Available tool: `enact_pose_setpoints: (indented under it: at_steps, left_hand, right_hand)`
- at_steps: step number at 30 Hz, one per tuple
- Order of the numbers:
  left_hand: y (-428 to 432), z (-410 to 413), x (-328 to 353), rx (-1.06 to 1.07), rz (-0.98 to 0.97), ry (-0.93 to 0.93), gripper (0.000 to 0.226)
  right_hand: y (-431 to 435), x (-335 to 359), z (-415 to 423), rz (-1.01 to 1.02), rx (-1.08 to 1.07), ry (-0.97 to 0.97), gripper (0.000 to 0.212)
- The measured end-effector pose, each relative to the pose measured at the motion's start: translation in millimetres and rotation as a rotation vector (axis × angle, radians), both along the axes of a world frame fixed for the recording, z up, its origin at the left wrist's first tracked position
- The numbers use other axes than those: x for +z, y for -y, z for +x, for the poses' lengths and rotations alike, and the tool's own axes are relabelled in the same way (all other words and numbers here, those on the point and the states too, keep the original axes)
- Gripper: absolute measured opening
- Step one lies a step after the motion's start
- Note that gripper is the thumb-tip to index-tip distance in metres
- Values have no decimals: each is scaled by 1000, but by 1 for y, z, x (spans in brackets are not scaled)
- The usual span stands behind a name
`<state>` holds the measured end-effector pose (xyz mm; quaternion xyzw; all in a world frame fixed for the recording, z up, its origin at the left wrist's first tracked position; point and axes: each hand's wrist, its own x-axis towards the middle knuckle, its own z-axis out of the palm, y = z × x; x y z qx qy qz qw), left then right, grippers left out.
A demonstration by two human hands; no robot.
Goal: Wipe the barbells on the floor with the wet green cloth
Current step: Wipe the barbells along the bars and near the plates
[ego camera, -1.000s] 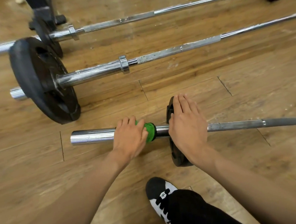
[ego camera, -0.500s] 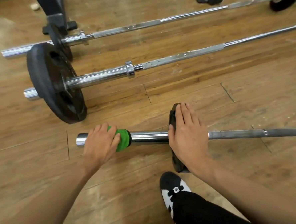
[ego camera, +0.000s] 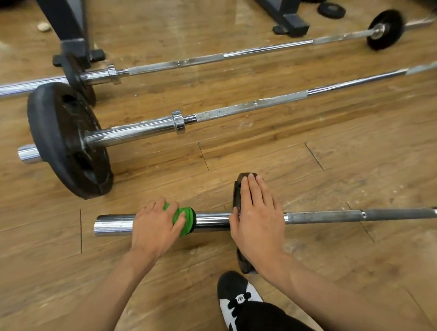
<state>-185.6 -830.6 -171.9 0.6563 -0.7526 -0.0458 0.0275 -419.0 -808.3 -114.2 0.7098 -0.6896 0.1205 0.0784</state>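
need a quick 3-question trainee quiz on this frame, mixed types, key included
1. True or false: the left hand grips the green cloth around the sleeve of the nearest barbell.
2. The right hand lies flat on: A) the small black plate on that barbell; B) a shoe; C) the bare floor.
3. Fill in: the large black plate sits on the ___ of the three barbells.

Key: 1 true; 2 A; 3 middle.
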Motion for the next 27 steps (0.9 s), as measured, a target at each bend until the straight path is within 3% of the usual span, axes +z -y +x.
enact_pose_setpoints:
  at_steps: [8, 16, 23, 27]
  left_hand:
    - [6, 16, -15, -95, -99, -33, 44]
    - [11, 5, -18, 37, -122, -47, 47]
    - [6, 13, -9, -126, -116, -48, 44]
    - [1, 58, -6, 10, -108, -5, 48]
  right_hand:
    - [2, 1, 1, 42, 7, -27, 67]
    - [6, 4, -1, 27, 1, -29, 69]
    - [4, 6, -6, 13, 11, -22, 67]
    - [1, 5, -2, -12, 19, -8, 69]
